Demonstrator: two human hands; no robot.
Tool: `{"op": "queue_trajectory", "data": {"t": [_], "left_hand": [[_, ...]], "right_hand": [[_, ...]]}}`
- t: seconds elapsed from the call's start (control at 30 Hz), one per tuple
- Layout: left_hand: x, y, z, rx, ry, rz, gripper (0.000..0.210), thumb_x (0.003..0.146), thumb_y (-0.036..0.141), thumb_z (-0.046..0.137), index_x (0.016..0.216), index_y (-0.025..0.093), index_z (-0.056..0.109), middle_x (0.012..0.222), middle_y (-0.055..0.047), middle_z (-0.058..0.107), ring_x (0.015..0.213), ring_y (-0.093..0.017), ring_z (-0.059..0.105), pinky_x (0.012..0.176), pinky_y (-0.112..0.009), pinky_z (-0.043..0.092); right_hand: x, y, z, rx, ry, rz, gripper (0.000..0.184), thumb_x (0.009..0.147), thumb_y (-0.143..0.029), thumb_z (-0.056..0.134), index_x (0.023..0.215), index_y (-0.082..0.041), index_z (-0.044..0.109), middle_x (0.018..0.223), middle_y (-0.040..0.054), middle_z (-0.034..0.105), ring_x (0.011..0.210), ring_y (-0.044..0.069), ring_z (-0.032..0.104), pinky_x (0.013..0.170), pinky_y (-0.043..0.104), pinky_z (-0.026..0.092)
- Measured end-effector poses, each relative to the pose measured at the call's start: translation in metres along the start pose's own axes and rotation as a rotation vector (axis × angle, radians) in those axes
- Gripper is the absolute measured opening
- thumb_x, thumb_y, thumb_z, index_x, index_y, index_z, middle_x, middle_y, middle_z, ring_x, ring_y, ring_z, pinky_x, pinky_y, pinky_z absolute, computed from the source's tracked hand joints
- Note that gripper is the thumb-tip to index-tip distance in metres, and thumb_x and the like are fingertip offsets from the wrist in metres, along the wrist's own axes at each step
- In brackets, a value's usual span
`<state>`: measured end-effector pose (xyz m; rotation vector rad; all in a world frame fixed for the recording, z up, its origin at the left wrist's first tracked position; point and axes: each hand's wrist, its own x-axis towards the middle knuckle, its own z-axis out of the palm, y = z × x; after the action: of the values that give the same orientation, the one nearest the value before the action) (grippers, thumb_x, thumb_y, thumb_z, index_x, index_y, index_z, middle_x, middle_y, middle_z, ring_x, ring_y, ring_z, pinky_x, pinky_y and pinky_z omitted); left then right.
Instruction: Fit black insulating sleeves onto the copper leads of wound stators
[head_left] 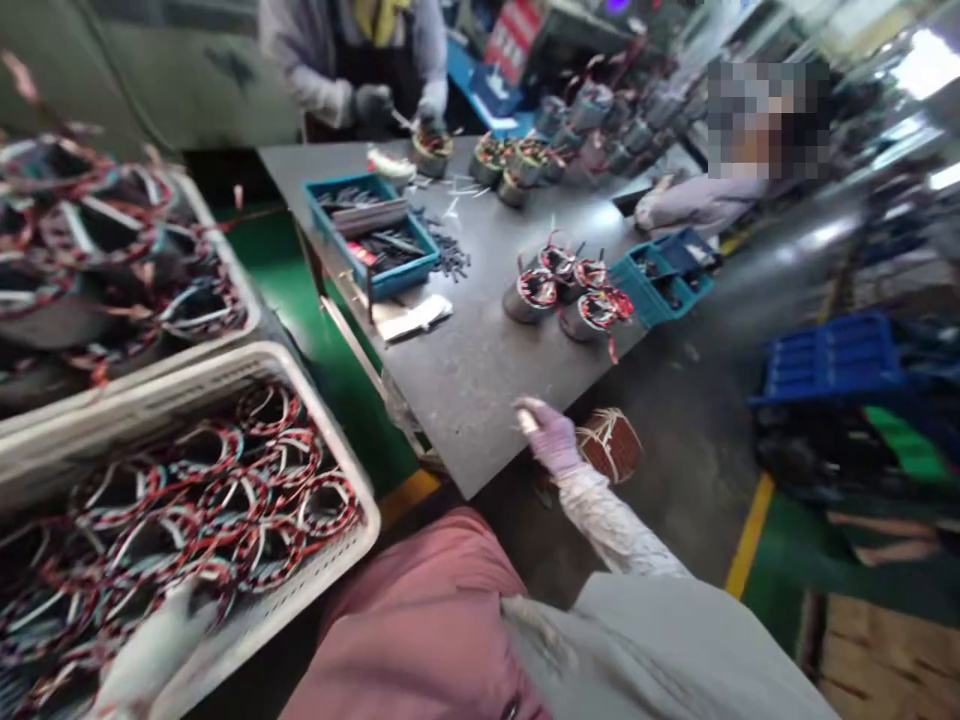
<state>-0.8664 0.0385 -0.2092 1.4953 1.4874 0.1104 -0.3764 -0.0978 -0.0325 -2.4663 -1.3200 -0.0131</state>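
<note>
My left hand (161,635), in a pale glove, reaches into the white plastic crate (330,400) at lower left. It touches a wire-wound motor stator (214,585); its fingertips are blurred and partly hidden among the windings, so its grip is unclear. Several stators (277,550) with red, white and dark leads fill this crate. My right hand (551,438), in a pinkish glove with whitish fingertips, is over the near corner of the grey table (480,400). Its fingers are loosely bent and apart, with nothing visible in them.
A second crate (217,250) of stators stands behind. On the table are a teal bin (397,275) of dark sleeves, grouped stators (532,295) and another teal bin (660,285). A reddish-brown bundle (615,445) is beside the table. Two co-workers stand or sit at its far sides.
</note>
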Motion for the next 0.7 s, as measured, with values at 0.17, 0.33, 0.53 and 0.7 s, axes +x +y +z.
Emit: {"op": "queue_trajectory", "data": {"t": [0.17, 0.33, 0.53, 0.7], "left_hand": [[-0.015, 0.125, 0.03, 0.312, 0.143, 0.058, 0.042, 0.071, 0.056, 0.044, 0.106, 0.04, 0.06, 0.068, 0.006, 0.072, 0.075, -0.036, 0.071, 0.074, -0.053, 0.054], [0.02, 0.397, 0.128, 0.46, 0.142, 0.84, 0.053, 0.081, 0.026, 0.048, 0.132, 0.016, 0.056, 0.135, -0.017, 0.062, 0.126, -0.03, 0.056, 0.107, -0.045, 0.045], [0.109, 0.606, 0.251, 0.669, -0.091, 0.966, 0.069, 0.079, 0.007, 0.047, 0.148, 0.009, 0.039, 0.154, -0.018, 0.042, 0.144, -0.029, 0.034, 0.122, -0.048, 0.022], [0.127, 0.627, 0.29, 0.645, -0.107, 0.806, 0.078, 0.081, 0.009, 0.05, 0.153, 0.001, 0.023, 0.136, -0.029, 0.055, 0.135, -0.04, 0.042, 0.11, -0.054, 0.036]], "right_hand": [[0.106, 0.125, -0.078, -0.228, 0.19, 0.199, 0.047, 0.086, -0.024, 0.044, 0.128, -0.01, 0.061, 0.127, 0.0156, 0.066, 0.121, 0.027, 0.06, 0.11, 0.044, 0.043], [0.213, 0.156, -0.078, -0.526, -0.156, 0.148, 0.062, 0.088, -0.024, 0.054, 0.144, 0.001, 0.041, 0.149, 0.0246, 0.044, 0.14, 0.031, 0.04, 0.112, 0.043, 0.035], [0.262, 0.187, -0.065, -0.685, -0.384, 0.114, 0.041, 0.084, -0.039, 0.066, 0.112, -0.008, 0.066, 0.114, 0.0211, 0.068, 0.115, 0.032, 0.057, 0.104, 0.044, 0.034], [0.273, 0.207, -0.063, -0.547, -0.353, 0.033, 0.059, 0.074, -0.045, 0.076, 0.118, -0.008, 0.063, 0.116, 0.0236, 0.066, 0.116, 0.037, 0.056, 0.1, 0.046, 0.038]]}}
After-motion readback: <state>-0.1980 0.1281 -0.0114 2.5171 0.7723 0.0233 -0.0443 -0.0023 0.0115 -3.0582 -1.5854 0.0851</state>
